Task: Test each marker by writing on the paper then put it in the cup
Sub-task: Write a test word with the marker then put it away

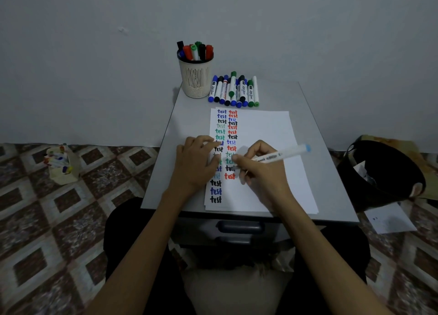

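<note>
My cup (195, 77) is packed with capped markers (195, 50); paper (265, 134) reads "test" repeatedly. My right hand (258, 170) grips a marker (282, 155), left hand (198, 165) flat, holding nothing.

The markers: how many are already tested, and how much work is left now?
Done: several markers stand in the cup, and two columns of "test" fill the left part of the paper. In hand: the right hand writes with a blue-ended marker while the left hand steadies the sheet. Left: a row of markers beside the cup.
</note>
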The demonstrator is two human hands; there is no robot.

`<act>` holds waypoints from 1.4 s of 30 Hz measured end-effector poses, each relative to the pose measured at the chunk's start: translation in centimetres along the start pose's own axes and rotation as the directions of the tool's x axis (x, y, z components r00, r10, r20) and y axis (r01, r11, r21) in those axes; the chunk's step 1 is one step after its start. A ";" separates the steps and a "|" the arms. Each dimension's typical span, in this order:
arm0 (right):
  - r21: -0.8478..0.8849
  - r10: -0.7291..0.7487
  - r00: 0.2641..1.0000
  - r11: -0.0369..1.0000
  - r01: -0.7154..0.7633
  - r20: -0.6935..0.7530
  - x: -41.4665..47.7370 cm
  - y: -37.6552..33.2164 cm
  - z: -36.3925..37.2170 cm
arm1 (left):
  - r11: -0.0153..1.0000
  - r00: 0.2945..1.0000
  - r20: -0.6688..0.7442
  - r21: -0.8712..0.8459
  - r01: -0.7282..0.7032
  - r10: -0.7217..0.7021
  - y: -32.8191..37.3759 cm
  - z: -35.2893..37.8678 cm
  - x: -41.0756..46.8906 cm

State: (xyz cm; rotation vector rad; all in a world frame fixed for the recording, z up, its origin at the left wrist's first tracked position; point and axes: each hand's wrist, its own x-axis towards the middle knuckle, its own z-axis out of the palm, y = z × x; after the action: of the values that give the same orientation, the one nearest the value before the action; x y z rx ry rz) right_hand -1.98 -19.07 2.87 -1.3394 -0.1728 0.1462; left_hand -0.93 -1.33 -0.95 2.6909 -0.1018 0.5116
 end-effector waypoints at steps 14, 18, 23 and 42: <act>-0.311 -0.102 0.994 0.946 0.089 -0.028 0.2 2.1 1.2 | 0.999 1.000 0.001 -0.046 0.014 -0.014 0.2 -0.4 0.0; -0.321 -0.116 0.993 0.941 0.104 -0.018 0.2 2.1 1.5 | 0.999 1.000 -0.001 -0.047 0.014 -0.014 0.2 -0.4 -0.1; -0.359 -0.157 0.987 0.924 0.134 -0.035 0.2 2.1 1.7 | 0.998 1.000 -0.001 -0.052 0.019 -0.019 0.2 -0.4 -0.1; -0.381 -0.166 0.985 0.915 0.136 -0.047 0.1 2.3 1.6 | 0.997 1.000 -0.008 -0.074 0.022 -0.022 0.3 -0.5 -0.2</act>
State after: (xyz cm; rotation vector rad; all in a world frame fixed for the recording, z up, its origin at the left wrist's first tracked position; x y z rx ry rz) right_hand -2.22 -17.04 0.97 -1.7060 -0.2460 -0.0765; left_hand -1.31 -1.41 -0.44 2.6144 -0.0867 0.5033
